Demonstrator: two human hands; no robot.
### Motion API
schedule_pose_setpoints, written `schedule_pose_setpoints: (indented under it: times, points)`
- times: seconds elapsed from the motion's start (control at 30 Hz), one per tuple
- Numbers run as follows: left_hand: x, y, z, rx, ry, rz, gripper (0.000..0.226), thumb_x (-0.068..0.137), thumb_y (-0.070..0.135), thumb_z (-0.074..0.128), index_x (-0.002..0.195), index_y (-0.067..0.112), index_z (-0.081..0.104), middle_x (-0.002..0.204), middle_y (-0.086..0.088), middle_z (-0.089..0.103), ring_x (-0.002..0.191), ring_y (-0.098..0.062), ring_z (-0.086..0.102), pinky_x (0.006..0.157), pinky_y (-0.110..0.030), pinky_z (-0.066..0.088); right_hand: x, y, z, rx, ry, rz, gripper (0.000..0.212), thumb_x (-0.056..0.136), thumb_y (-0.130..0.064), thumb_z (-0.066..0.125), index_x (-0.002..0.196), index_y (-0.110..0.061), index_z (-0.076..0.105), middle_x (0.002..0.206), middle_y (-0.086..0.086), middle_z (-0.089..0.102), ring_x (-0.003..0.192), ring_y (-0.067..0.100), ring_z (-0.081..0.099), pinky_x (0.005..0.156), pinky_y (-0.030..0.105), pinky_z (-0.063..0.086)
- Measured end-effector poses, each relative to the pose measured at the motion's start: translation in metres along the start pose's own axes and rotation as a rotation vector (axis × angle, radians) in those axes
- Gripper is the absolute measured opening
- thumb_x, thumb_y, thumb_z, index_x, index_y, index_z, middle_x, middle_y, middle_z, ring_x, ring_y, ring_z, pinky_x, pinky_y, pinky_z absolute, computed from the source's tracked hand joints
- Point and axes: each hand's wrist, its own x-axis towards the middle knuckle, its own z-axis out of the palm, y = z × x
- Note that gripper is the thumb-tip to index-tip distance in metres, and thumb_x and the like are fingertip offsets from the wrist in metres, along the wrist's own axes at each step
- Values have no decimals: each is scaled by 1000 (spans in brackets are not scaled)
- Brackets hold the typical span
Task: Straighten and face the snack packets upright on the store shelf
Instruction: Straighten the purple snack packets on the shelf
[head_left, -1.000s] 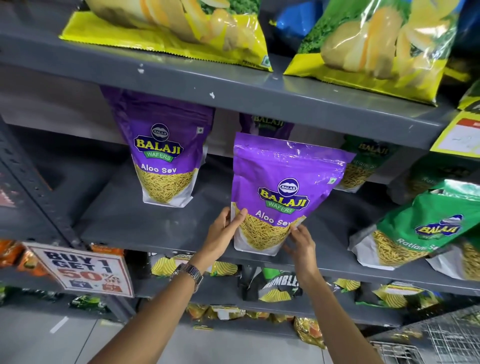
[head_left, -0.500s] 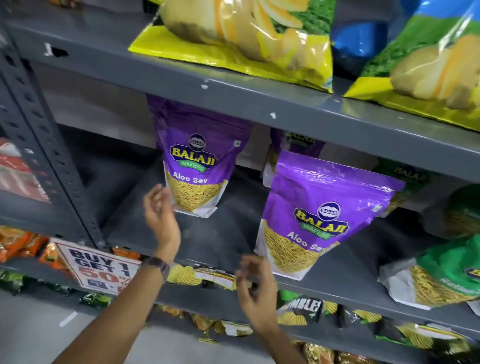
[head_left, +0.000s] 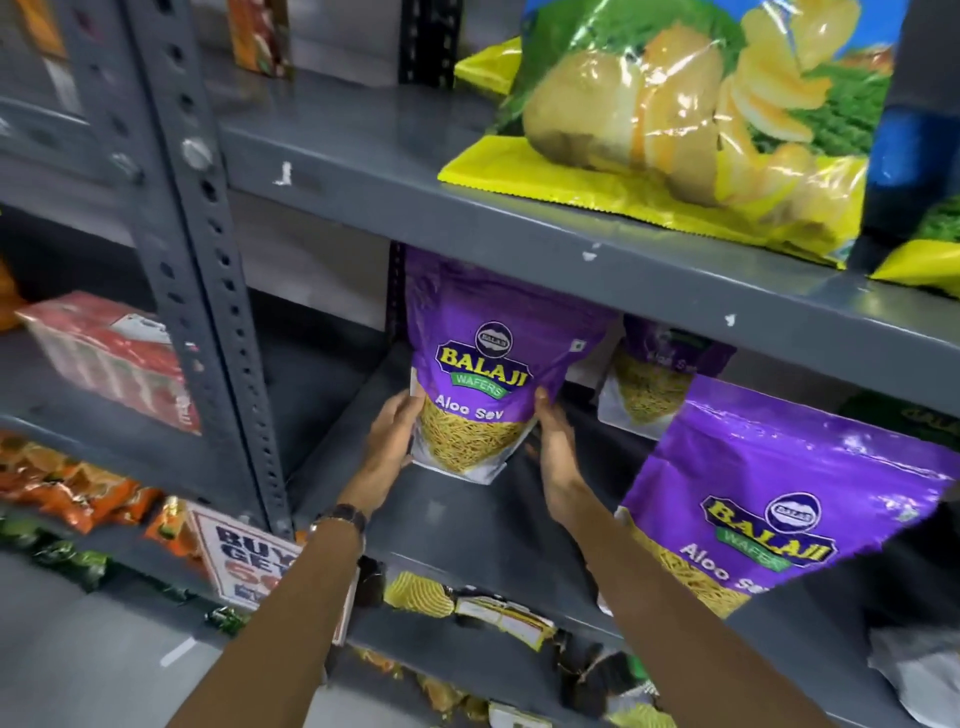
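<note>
Entry: both hands are on the rear purple Aloo Sev pouch (head_left: 470, 387), which stands on the grey middle shelf (head_left: 457, 525), set back from its front edge, label toward the aisle and close to upright. The left hand (head_left: 392, 434) cups the pouch's lower left edge, fingers curled round the side; the right hand (head_left: 553, 441) presses flat against its lower right edge, thumb up along the side. Neither hand is closed into a fist: both are partly open, clamping the pouch between them. Whether the base rests on the shelf or is lifted slightly, I cannot tell. Progress, as a judgement: part way. To the right of the right hand and nearer the aisle, a second Aloo Sev pouch (head_left: 769, 499) faces outward but leans, its top tipped to the right, so it probably wants another touch. Behind and between these two, a third purple pouch (head_left: 660, 384) sits in shadow, half hidden; its lean is unclear. Further right, only slivers of green packets show, too cut off to assess. Above the hands, a yellow chips bag (head_left: 675, 130) lies on the upper shelf (head_left: 519, 228), overhanging its front edge; it looks unfaced. Below the forearms, small packets lie jumbled on the lower shelf. Most of the facing appears left to do.
</note>
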Motion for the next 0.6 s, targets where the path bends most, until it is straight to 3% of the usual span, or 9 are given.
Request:
schedule_pose_setpoints:
  times: [0.07, 0.17, 0.33, 0.47, 0.6]
  points:
    - [0, 0, -6, 26, -52, 15, 45, 92, 42, 47, 132, 22, 46, 118, 6, 57, 88, -2, 55, 67, -24, 44, -2, 4, 0, -40, 22, -25, 49, 77, -56, 55, 116, -26, 58, 127, 5, 64, 117, 21, 60, 107, 48, 42]
    - [-3, 5, -7, 73, -95, 40, 45, 92, 46, 45, 131, 23, 45, 118, 7, 56, 91, 1, 54, 80, -33, 45, -3, 5, 0, -68, 81, -14, 70, 69, -73, 55, 123, -28, 56, 133, 2, 59, 121, 18, 56, 109, 49, 39]
    - [-15, 2, -14, 69, -105, 31, 38, 92, 47, 45, 122, 24, 48, 118, 6, 55, 108, -10, 53, 87, -40, 44, -19, 6, -5, -45, 31, -106, 23, 92, -44, 50, 106, -30, 61, 118, -5, 67, 113, 13, 61, 106, 45, 44]
    - [-32, -6, -25, 77, -110, 14, 31, 91, 46, 47, 115, 27, 50, 121, 4, 56, 114, -12, 52, 84, -37, 45, -42, 13, -10, -97, 6, -106, 25, 84, -58, 52, 96, -41, 64, 115, -10, 69, 112, 12, 61, 106, 48, 43]
    - [-43, -7, -32, 74, -112, 12, 26, 89, 48, 50, 107, 30, 54, 114, 7, 59, 113, -12, 54, 78, -35, 48, -51, 10, -16, -131, -55, -96, 24, 85, -59, 51, 98, -43, 63, 116, -11, 69, 112, 11, 61, 106, 48, 43]
